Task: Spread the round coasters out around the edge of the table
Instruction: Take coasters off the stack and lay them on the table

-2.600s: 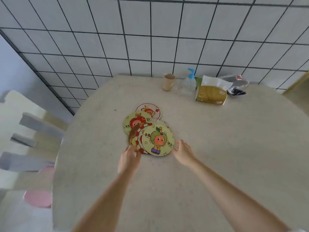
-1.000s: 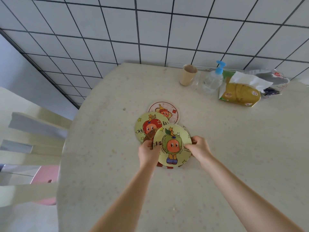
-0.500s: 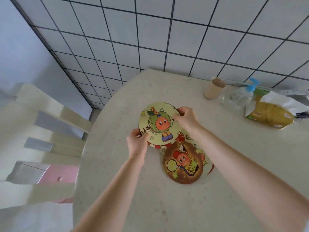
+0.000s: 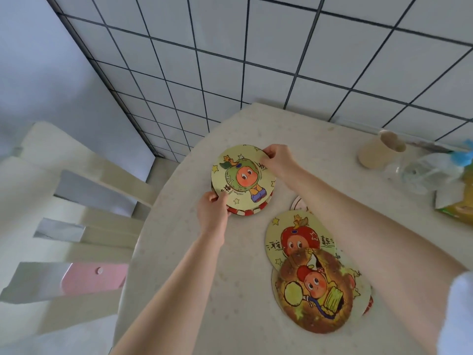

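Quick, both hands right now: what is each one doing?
Left hand: fingers closed on the near edge of the green-character coaster.
Right hand: fingers closed on the far edge of the same coaster.

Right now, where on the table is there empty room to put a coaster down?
Bare: the table edge strip between the left arm and the chair. Crowded: the coaster pile and by the cup.

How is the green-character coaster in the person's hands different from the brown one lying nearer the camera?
The green-character coaster is pale yellow; the brown coaster is dark and mottled. The green-character coaster is gripped at its edges by the left hand and right hand, on a red-striped coaster; the brown coaster lies untouched, overlapping other coasters. The green-character coaster is nearer the table edge. Both are round cartoon prints.
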Motion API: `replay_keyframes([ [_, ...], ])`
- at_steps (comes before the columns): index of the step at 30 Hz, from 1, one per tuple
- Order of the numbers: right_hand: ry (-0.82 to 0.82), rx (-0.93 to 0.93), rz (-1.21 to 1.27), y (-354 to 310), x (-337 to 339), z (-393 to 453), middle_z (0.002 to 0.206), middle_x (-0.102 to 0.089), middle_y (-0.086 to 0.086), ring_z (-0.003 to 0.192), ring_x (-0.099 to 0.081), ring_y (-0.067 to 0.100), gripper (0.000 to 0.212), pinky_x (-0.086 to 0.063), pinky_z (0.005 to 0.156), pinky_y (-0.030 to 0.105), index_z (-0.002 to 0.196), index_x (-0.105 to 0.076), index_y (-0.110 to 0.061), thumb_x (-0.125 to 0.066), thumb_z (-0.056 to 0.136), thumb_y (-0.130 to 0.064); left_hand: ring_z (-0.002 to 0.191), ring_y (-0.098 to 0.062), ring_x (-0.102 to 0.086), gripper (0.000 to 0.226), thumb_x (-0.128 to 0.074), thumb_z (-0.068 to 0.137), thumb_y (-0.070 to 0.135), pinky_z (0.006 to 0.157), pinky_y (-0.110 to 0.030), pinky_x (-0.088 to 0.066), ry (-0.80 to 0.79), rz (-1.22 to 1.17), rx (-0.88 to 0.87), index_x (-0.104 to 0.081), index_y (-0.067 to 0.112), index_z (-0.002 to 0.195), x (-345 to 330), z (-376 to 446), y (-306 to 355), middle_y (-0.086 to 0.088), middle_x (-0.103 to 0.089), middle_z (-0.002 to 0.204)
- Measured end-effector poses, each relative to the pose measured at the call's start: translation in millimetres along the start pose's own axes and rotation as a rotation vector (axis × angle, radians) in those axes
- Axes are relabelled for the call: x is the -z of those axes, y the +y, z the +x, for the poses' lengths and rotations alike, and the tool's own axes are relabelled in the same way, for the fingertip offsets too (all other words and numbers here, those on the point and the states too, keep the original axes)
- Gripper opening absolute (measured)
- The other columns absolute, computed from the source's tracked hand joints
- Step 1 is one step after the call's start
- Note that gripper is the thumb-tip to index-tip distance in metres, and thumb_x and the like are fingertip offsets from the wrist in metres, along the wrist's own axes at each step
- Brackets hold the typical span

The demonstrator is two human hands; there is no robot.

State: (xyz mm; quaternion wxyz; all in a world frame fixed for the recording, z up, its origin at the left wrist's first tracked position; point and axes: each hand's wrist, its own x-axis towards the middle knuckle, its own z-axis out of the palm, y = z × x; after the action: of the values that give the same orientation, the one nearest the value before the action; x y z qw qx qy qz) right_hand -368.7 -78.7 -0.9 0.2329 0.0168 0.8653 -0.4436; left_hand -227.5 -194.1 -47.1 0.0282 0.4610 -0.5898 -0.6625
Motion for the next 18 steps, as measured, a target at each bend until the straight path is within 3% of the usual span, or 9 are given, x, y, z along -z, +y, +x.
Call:
replay_keyframes([
  [2, -0.007, 0.005, -0.008, 2, -6, 8, 0.097, -0.066, 0.012, 0.087, -0.061, 0.023, 0.019, -0.053, 0.073, 0.032, 0.103, -0.065, -0.006, -0.051, 0.091, -0.004, 0.088, -0.020, -0.068, 0.010, -0.060, 0.089, 0.023, 0.075, -0.039, -0.061, 0.010, 0.005, 0.011, -0.062, 0.019, 0.081, 0, 6, -3, 0.000, -0.068, 0.088],
  [5, -0.017, -0.013, -0.030, 6, -12, 15, 0.100, -0.068, 0.010, 0.095, -0.065, 0.026, 0.016, -0.055, 0.086, 0.041, 0.100, -0.065, -0.011, -0.051, 0.092, -0.010, 0.088, -0.023, -0.068, 0.013, -0.059, 0.091, 0.023, 0.076, -0.043, -0.061, 0.016, 0.068, -0.013, -0.064, 0.013, 0.086, 0, 12, -6, -0.003, -0.068, 0.088],
  [8, -0.004, -0.028, -0.057, 8, -14, 17, 0.105, -0.070, 0.009, 0.100, -0.065, 0.026, 0.019, -0.055, 0.089, 0.042, 0.103, -0.067, -0.010, -0.051, 0.092, -0.012, 0.084, -0.026, -0.064, 0.019, -0.060, 0.088, 0.021, 0.077, -0.045, -0.058, 0.053, 0.171, -0.125, -0.059, 0.022, 0.069, -1, 12, -7, -0.004, -0.066, 0.079],
  [10, 0.003, -0.024, -0.072, 7, -13, 17, 0.105, -0.070, 0.010, 0.100, -0.065, 0.027, 0.019, -0.055, 0.086, 0.040, 0.102, -0.067, -0.010, -0.050, 0.092, -0.012, 0.094, -0.034, -0.060, 0.022, -0.060, 0.086, 0.020, 0.072, -0.039, -0.051, 0.088, 0.269, -0.209, -0.057, 0.021, 0.064, -2, 11, -7, -0.010, -0.063, 0.081],
  [14, -0.008, -0.006, -0.087, 3, -7, 8, 0.105, -0.068, 0.009, 0.101, -0.063, 0.026, 0.018, -0.052, 0.083, 0.037, 0.102, -0.065, -0.011, -0.050, 0.093, -0.013, 0.101, -0.030, -0.056, 0.012, -0.062, 0.086, 0.020, 0.084, -0.038, -0.049, 0.184, 0.339, -0.243, -0.065, 0.012, 0.078, -1, 4, -2, -0.001, -0.052, 0.088],
  [16, -0.013, 0.008, -0.087, 1, -2, 1, 0.108, -0.068, 0.010, 0.101, -0.062, 0.026, 0.021, -0.052, 0.086, 0.038, 0.106, -0.065, -0.009, -0.049, 0.093, -0.013, 0.092, -0.030, -0.060, 0.016, -0.060, 0.087, 0.018, 0.071, -0.034, -0.051, 0.137, 0.295, -0.247, -0.061, 0.015, 0.072, 1, -1, 0, 0.000, -0.057, 0.077],
  [18, -0.012, 0.016, -0.068, -1, 3, -11, 0.106, -0.068, 0.010, 0.099, -0.063, 0.026, 0.021, -0.053, 0.087, 0.040, 0.106, -0.065, -0.009, -0.049, 0.093, -0.013, 0.086, -0.034, -0.065, 0.017, -0.057, 0.090, 0.017, 0.070, -0.038, -0.056, 0.073, 0.202, -0.195, -0.055, 0.013, 0.073, 5, -10, 1, -0.006, -0.064, 0.078],
])
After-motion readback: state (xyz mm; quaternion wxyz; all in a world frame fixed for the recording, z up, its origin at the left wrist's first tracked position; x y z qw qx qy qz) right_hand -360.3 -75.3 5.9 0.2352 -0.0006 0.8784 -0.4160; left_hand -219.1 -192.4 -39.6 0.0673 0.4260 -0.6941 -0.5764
